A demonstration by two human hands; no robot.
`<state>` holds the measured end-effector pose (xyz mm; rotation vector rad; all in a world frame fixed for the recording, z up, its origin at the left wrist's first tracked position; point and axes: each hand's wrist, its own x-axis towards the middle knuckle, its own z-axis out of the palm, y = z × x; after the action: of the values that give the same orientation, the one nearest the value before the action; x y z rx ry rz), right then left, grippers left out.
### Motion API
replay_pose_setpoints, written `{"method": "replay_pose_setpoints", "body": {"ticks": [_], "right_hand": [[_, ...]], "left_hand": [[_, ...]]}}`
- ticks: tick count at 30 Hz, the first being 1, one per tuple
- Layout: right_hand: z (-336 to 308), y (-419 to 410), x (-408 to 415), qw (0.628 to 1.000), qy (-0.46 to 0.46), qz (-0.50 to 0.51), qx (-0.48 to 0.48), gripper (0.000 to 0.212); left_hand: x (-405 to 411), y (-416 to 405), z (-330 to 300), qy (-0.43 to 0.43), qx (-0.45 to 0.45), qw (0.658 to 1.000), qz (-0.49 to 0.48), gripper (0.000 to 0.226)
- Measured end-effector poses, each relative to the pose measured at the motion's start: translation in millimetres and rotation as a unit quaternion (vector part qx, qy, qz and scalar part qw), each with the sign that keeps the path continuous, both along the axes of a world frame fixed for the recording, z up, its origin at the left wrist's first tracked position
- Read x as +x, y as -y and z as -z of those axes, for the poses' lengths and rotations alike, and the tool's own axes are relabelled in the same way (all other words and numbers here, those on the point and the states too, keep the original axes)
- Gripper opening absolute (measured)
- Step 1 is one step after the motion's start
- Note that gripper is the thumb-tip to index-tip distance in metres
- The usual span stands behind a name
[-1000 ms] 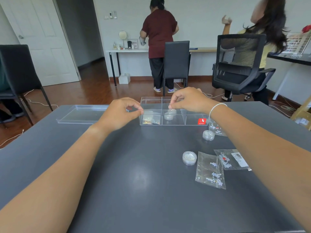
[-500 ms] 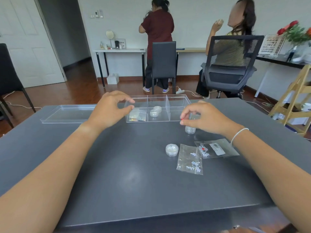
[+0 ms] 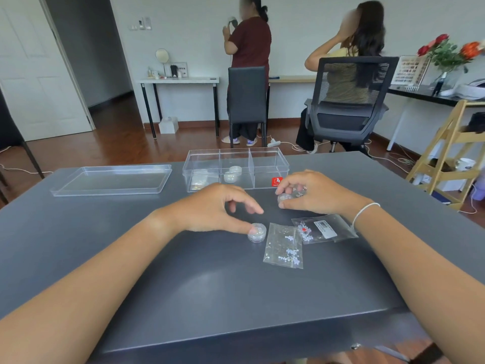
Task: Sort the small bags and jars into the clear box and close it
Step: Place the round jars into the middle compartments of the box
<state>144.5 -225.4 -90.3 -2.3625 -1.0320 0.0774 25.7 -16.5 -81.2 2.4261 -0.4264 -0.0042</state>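
On the grey table (image 3: 183, 285), two small bags (image 3: 283, 245) lay nearest. The left hand (image 3: 210, 208) touched a jar (image 3: 257, 232) with its thumb, fingers curled; the right hand (image 3: 312, 193) pinched another jar (image 3: 284, 197). Beyond stood the open clear box (image 3: 236, 168), its lid (image 3: 110, 179) left.

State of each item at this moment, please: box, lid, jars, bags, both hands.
Clear box: open, two jars in the middle compartment.
Lid: off, flat on the table.
Near jar: capped, left hand touching it.
Far jar: pinched by the right hand.
Bags: flat, outside the box.
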Motion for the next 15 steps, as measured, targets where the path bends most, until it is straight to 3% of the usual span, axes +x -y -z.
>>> {"method": "replay_pose_setpoints", "body": {"ticks": [15], "right_hand": [[-4.1, -2.8, -5.0, 0.997, -0.044, -0.004, 0.062, 0.014]], "left_hand": [[-2.1, 7.0, 0.7, -0.041, 0.001, 0.999, 0.001, 0.024]]}}
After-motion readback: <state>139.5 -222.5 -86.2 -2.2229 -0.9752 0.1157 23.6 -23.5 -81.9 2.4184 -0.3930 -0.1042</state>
